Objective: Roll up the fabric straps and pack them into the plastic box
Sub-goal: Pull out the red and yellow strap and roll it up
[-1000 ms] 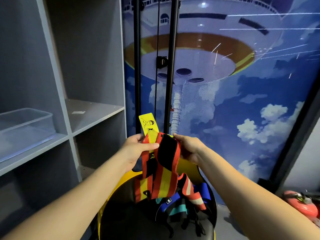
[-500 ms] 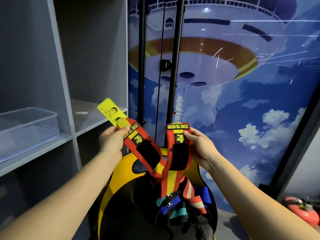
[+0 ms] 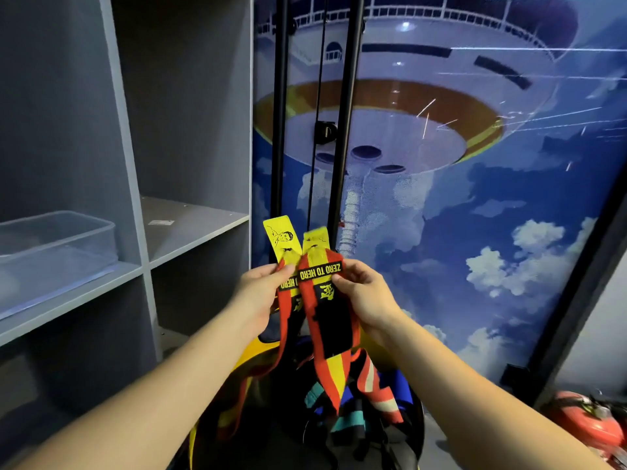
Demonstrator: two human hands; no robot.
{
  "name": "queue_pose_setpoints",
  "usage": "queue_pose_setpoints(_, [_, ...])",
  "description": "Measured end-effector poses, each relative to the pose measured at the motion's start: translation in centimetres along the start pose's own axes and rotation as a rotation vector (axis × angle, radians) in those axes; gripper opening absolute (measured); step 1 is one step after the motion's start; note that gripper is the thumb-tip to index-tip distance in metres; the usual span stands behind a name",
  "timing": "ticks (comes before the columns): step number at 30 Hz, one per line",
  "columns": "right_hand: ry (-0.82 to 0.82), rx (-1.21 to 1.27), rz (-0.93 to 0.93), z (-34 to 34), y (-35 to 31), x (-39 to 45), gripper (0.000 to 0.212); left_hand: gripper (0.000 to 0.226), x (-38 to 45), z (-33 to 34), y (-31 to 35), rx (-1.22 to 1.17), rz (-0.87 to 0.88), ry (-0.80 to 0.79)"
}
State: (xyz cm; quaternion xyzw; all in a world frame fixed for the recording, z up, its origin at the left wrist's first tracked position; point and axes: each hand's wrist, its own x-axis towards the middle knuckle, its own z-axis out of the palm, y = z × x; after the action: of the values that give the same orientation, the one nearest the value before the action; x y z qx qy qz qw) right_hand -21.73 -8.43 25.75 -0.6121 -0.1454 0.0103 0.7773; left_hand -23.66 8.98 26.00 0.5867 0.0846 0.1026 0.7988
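Strap (image 3: 325, 320): red-yellow, held chest-high, long axis vertical, tail hanging down toward heap (image 3: 353, 408).
Left hand (image 3: 261, 293): fingers pinching left yellow tab end.
Right hand (image 3: 366, 296): fingers pinching right end, beside it.
Plastic box (image 3: 57, 245): on shelf, well left and beyond; left hand nearer.

Grey shelving unit (image 3: 135, 212), spaceship wall mural (image 3: 441, 147), black poles (image 3: 342, 130), red fire extinguisher (image 3: 587, 422)
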Motion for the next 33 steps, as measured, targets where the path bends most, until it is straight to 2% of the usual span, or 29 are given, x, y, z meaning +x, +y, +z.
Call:
queue_pose_setpoints(4, [0.07,-0.073,-0.002,0.4,0.4,0.0,0.015,0.012,-0.6,-0.3,0.8,0.026,0.04,-0.079])
queue_pose_setpoints(9, [0.086,-0.294,-0.037,0.1,0.4,0.3,0.01,0.021,-0.5,-0.2,0.7,0.071,0.072,-0.028])
queue_pose_setpoints(13, [0.065,-0.179,-0.016,-0.7,-1.4,0.7,0.016,0.025,-0.6,0.4,0.6,0.105,0.09,-0.051])
queue_pose_setpoints(16, [0.068,-0.27,-0.033,-1.5,-2.2,0.8,0.017,0.025,-0.9,0.6,0.8,0.099,0.093,-0.085])
queue_pose_setpoints(21, [0.086,-0.3,-0.102,-2.0,-3.2,0.0,0.013,0.013,-1.0,0.2,1.4,0.079,0.113,-0.14])
queue_pose_setpoints(28, [-0.017,-0.229,-0.133,-1.9,-4.1,-1.9,0.013,0.021,-1.3,-0.4,2.2,0.006,0.046,-0.113])
queue_pose_setpoints(33, [0.037,-0.13,-0.123,0.2,-3.7,-2.6,0.014,0.018,-2.2,0.8,2.6,-0.036,0.069,-0.19])
